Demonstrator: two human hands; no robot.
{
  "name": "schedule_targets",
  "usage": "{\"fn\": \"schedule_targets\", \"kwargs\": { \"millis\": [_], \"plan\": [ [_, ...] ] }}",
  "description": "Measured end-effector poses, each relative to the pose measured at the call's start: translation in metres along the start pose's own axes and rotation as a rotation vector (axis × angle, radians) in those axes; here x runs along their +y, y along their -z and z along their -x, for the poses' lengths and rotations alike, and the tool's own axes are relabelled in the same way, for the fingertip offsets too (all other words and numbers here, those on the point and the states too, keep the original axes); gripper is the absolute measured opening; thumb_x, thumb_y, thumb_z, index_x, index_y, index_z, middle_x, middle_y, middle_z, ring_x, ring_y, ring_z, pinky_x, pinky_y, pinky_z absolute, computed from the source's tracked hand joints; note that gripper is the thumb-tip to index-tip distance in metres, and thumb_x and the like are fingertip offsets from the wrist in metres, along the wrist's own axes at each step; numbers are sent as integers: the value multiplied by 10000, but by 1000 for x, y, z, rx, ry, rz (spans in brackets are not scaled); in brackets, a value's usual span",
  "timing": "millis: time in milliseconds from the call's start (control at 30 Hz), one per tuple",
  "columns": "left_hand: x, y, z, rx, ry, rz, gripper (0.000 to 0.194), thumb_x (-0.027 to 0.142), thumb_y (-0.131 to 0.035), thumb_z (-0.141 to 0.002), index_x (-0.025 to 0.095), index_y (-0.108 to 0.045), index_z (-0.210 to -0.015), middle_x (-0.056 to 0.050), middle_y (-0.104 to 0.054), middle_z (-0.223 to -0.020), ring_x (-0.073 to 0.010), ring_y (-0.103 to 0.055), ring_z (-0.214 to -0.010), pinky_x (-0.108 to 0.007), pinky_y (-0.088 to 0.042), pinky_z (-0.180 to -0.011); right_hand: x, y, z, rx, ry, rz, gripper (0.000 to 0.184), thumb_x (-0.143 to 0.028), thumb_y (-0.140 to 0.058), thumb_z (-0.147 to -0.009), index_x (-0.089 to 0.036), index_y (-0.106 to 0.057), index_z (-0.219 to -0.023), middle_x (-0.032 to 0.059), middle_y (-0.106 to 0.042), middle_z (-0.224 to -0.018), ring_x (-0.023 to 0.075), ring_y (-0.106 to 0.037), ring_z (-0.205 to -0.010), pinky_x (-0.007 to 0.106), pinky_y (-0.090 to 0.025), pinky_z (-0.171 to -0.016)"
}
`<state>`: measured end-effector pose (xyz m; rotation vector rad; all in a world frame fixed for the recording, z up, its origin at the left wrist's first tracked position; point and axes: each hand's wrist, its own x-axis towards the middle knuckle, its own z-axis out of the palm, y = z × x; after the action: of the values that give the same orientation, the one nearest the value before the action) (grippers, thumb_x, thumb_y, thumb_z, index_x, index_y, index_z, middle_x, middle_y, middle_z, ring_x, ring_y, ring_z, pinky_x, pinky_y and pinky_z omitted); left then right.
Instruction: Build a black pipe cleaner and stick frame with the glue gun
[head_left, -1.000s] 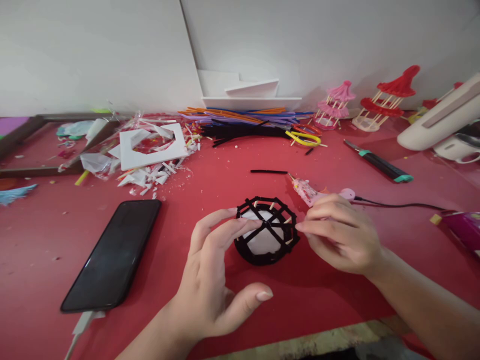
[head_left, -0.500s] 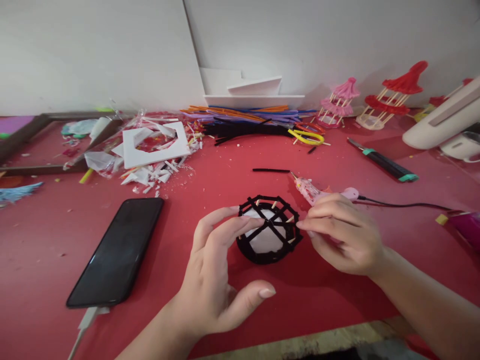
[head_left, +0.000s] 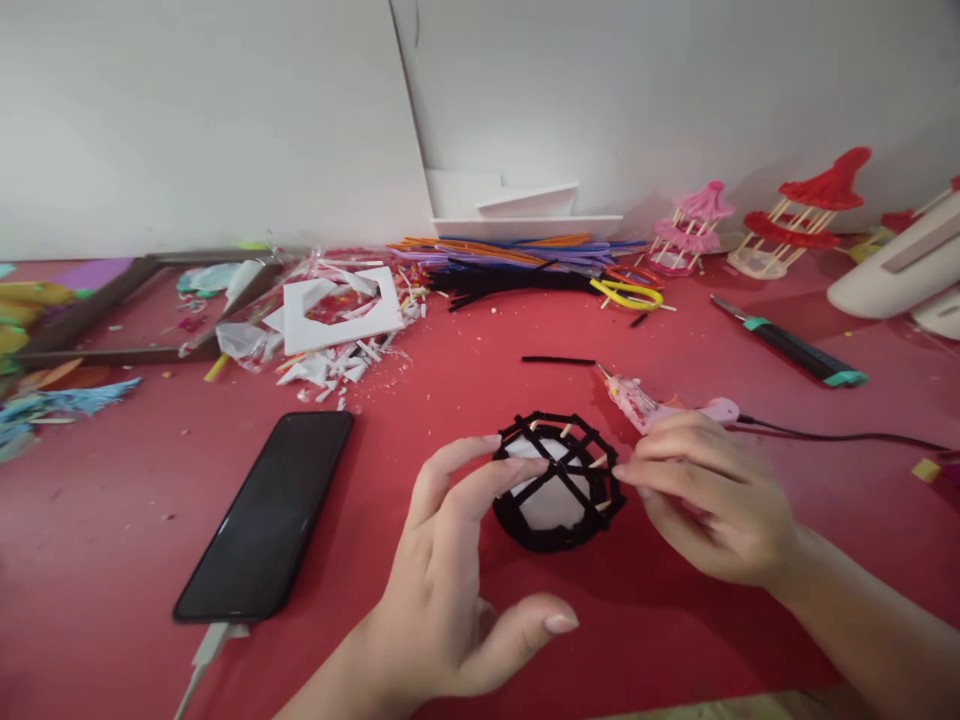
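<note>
A round black pipe-cleaner frame [head_left: 559,530] with crossing spokes on top, pale short sticks and a white base stands on the red table. My left hand [head_left: 457,580] is open, thumb held apart; its index fingertip rests on the spokes near the centre and another fingertip touches the left rim. At the right rim, my right hand [head_left: 720,500] has its fingers pinched together on the frame's edge. Just behind that hand lies a pink glue gun [head_left: 637,402], its nozzle near a short black pipe-cleaner piece [head_left: 559,361].
A phone [head_left: 266,520] lies at left on its cable. Behind are white foam offcuts [head_left: 341,322], bundled pipe cleaners [head_left: 517,280] and a yellow loop [head_left: 630,295]. A craft knife [head_left: 795,345], a pink model [head_left: 690,230] and a red model [head_left: 795,230] stand or lie at right.
The camera view has shifted, so everything sits further right and a little lower. Both hands keep the same hold at the black frame, with no clear movement against it.
</note>
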<state>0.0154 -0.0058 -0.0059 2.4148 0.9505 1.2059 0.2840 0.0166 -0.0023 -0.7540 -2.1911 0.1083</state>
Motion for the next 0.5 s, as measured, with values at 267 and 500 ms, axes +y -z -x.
{"fn": "schedule_targets", "kwargs": {
  "millis": [267, 500],
  "plan": [
    [-1, 1, 3, 29, 0, -17, 721, 534, -590, -925, 123, -349, -1465, -188, -605, -1243, -347, -442, -1305, -496, -513, -1016, -1, -2, -1, 0, -19, -22, 338, 44, -559, -790, -154, -671, -1040, 73, -637, -903, 199, -588, -867, 390, -542, -773],
    [-3, 1, 8, 41, -7, -36, 672, 513, -583, -932, 112, -397, -1439, -172, -619, -1247, -346, -434, -1312, -470, -464, -1039, 1, -3, 2, 7, -11, -54, 371, 80, -507, -767, -119, -672, -1032, 88, -610, -917, 199, -553, -870, 414, -526, -782]
  ]
}}
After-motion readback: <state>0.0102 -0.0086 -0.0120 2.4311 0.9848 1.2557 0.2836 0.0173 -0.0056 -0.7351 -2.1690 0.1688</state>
